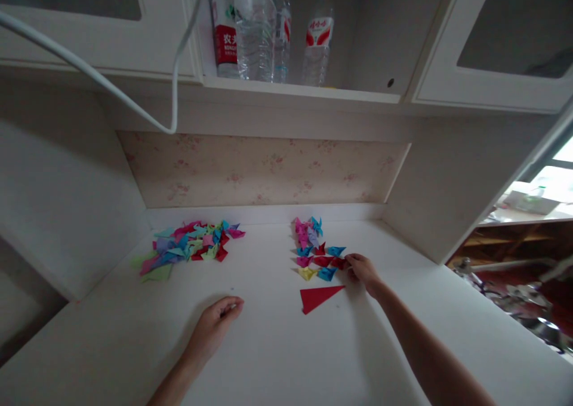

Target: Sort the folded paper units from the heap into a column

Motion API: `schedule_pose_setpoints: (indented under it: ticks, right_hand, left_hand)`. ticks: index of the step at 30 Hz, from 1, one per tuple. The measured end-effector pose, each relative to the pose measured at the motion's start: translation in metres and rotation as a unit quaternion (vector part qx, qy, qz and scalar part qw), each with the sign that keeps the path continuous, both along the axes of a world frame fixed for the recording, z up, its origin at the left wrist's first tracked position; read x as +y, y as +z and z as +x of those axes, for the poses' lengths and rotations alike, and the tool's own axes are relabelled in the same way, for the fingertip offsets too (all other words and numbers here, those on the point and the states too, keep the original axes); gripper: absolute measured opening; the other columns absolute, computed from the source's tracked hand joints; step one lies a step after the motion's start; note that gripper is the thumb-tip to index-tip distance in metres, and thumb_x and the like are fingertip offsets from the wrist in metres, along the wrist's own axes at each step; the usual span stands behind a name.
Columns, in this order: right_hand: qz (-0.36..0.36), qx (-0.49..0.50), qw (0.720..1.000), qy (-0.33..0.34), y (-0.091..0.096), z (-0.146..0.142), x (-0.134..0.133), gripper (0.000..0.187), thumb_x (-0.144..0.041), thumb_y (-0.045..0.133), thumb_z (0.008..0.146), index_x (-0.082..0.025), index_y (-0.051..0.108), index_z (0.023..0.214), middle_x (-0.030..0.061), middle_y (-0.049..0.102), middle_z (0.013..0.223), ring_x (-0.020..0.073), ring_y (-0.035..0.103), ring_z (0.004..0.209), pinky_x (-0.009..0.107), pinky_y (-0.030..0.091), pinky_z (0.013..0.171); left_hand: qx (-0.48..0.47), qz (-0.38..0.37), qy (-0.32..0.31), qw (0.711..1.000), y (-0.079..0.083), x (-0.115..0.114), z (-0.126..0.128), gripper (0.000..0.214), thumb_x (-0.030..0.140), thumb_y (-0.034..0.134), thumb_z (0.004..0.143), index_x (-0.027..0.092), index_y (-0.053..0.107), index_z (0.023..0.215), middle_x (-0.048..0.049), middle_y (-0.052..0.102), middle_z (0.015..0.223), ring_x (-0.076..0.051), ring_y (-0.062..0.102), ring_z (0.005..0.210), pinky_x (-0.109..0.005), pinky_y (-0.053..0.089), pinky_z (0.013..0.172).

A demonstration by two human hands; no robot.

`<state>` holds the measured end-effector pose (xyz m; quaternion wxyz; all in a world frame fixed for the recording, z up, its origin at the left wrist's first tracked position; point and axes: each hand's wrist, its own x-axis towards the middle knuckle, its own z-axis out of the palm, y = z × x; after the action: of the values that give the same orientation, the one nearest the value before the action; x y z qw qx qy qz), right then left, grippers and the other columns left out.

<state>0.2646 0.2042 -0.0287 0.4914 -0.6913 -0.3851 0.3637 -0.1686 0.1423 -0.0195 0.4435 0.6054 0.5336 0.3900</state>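
My right hand (363, 270) reaches to the right side of a cluster of small folded paper pieces (316, 248) in pink, blue, red and yellow, its fingertips pinched on a small red folded piece (338, 263). A larger red paper triangle (319, 297) lies flat just in front of that cluster, left of my right wrist. My left hand (218, 323) rests on the white desk (268, 358) with fingers loosely curled, nothing visible in it. A pile of loose coloured paper scraps (190, 246) lies at the back left, apart from both hands.
The desk sits in a recess with white side walls and a floral back panel (264, 170). Overhead is a shelf with several plastic water bottles (255, 27) and cupboard doors. A white cable (174, 65) hangs at top left. Clutter lies beyond the right edge.
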Motion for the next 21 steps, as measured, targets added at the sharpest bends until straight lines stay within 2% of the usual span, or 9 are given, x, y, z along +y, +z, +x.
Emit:
schedule_pose_setpoints:
  ticks: [9,13,17,21]
  right_hand:
    - [-0.004,-0.01,1.0,-0.009,0.001,-0.007,0.004,0.019,-0.033,0.056,0.072,-0.016,0.064,0.071,0.0053,0.068,0.061,0.011,0.05,0.038,0.022,0.034,0.038]
    - [0.006,-0.002,1.0,-0.027,0.006,-0.01,0.0,0.022,-0.035,0.055,0.073,-0.015,0.064,0.078,0.0041,0.065,0.061,0.0116,0.049,0.037,0.023,0.035,0.037]
    - [0.026,0.004,0.998,-0.064,0.016,-0.013,-0.011,0.032,-0.037,0.055,0.072,-0.014,0.06,0.094,0.0005,0.06,0.058,0.0114,0.048,0.038,0.024,0.039,0.04]
    - [0.07,-0.002,0.995,-0.067,0.028,-0.02,-0.034,0.04,-0.042,0.057,0.073,-0.015,0.056,0.103,-0.0017,0.058,0.062,0.0099,0.047,0.041,0.023,0.038,0.041]
  left_hand:
    - [-0.01,-0.004,0.01,1.0,0.001,0.0,0.0,0.038,0.05,0.063,0.072,0.017,0.072,0.089,-0.0036,0.071,0.082,-0.021,0.062,0.078,-0.026,0.044,0.067]
    - [-0.02,-0.003,0.0,1.0,-0.001,0.001,-0.001,0.036,0.048,0.062,0.073,0.017,0.071,0.089,-0.0049,0.071,0.085,-0.021,0.062,0.081,-0.028,0.045,0.073]
    - [-0.014,0.0,-0.008,1.0,0.0,-0.001,0.0,0.034,0.045,0.059,0.076,0.017,0.071,0.089,-0.0043,0.07,0.081,-0.02,0.061,0.078,-0.029,0.044,0.073]
    - [-0.01,0.004,0.005,1.0,0.003,-0.003,0.002,0.035,0.047,0.059,0.074,0.017,0.071,0.087,-0.0034,0.069,0.077,-0.02,0.06,0.076,-0.027,0.044,0.068]
